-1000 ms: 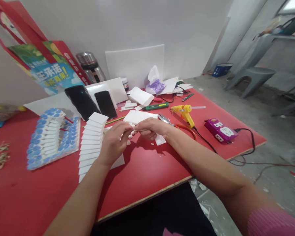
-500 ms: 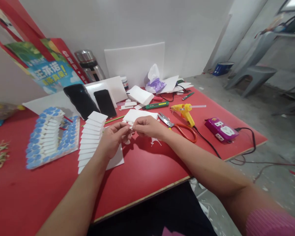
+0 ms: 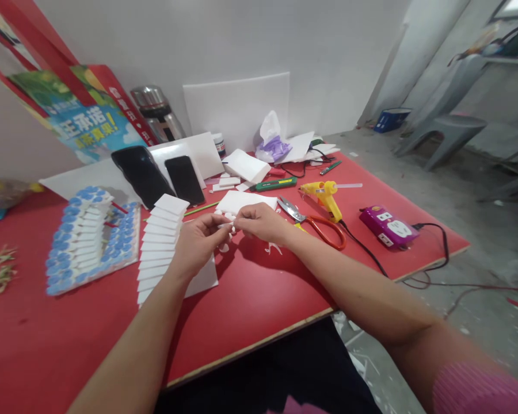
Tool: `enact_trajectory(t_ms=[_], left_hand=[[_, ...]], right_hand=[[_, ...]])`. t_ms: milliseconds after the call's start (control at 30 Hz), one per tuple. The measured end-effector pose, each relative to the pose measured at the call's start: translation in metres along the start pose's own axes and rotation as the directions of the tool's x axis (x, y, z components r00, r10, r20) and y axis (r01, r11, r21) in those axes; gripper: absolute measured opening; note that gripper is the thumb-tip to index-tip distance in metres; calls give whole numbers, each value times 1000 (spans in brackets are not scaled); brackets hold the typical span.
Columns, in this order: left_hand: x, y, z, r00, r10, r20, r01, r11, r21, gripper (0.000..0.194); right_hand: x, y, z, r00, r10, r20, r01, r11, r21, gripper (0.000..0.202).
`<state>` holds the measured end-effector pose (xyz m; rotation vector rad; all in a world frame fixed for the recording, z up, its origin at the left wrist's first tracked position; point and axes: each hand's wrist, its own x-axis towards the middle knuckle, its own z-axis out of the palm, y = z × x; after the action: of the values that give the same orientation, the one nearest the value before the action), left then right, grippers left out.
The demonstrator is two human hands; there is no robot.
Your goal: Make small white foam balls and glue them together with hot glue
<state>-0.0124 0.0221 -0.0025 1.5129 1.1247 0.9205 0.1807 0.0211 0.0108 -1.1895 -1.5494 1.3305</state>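
Observation:
My left hand pinches a small white piece between thumb and finger. My right hand meets it from the right, fingertips closed at the same piece; their exact hold is too small to make out. Small white bits lie just behind and under the fingers. Beside my left hand, a fanned stepped row of white strips rests on a white sheet. A flat white block lies behind both hands.
Scissors, a yellow glue gun and a purple power socket lie right. A green cutter and two phones are behind. A blue-and-white stepped model stands left on the red table.
The fingers of my left hand have shifted slightly, with the thumb now extended along the small white piece. My right hand has barely moved.

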Motion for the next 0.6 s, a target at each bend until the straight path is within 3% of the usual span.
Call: enact_trajectory(t_ms=[67, 100, 167, 200, 233, 267, 300, 367, 400, 467, 500, 600], left_hand=[[-1, 0, 1, 985, 171, -13, -165, 964, 208, 22], [-2, 1, 2, 955, 297, -1, -279, 900, 336, 18], [-4, 3, 4, 849, 524, 68, -470, 691, 549, 14], [-5, 4, 5, 802, 589, 100, -519, 603, 606, 15], [-6, 5, 7, 782, 614, 105, -532, 571, 625, 16], [-6, 5, 8, 799, 597, 79, -514, 608, 606, 15], [-6, 5, 10, 844, 535, 30, -463, 699, 544, 13], [-5, 6, 11, 956, 288, -61, -260, 923, 282, 18], [-3, 6, 11, 989, 132, -64, -125, 987, 104, 24], [0, 8, 9, 996, -93, 18, 95, 974, -207, 29], [1, 9, 8, 986, -146, 76, 162, 945, -283, 29], [3, 13, 7, 960, -225, 170, 270, 907, -324, 28]], right_hand=[[-1, -1, 1, 995, 94, 33, -97, 986, 133, 22], [-2, -2, 1, 987, 147, 61, -156, 968, 198, 22], [-2, -2, 0, 965, 232, 125, -259, 923, 285, 20], [-2, -1, 0, 956, 255, 149, -289, 908, 302, 20], [-1, -1, -1, 952, 262, 161, -300, 903, 306, 19], [-1, -1, -1, 955, 252, 156, -289, 908, 303, 18], [-1, -1, -1, 964, 228, 136, -259, 920, 295, 18], [-1, 0, 0, 982, 168, 84, -184, 946, 268, 21], [-1, 1, 1, 992, 119, 49, -127, 967, 222, 23], [-2, 3, 2, 999, -22, -32, 24, 998, 60, 25], [-2, 4, 3, 993, -104, -55, 102, 994, -31, 23], [-3, 9, 3, 961, -273, -42, 260, 946, -194, 18]])
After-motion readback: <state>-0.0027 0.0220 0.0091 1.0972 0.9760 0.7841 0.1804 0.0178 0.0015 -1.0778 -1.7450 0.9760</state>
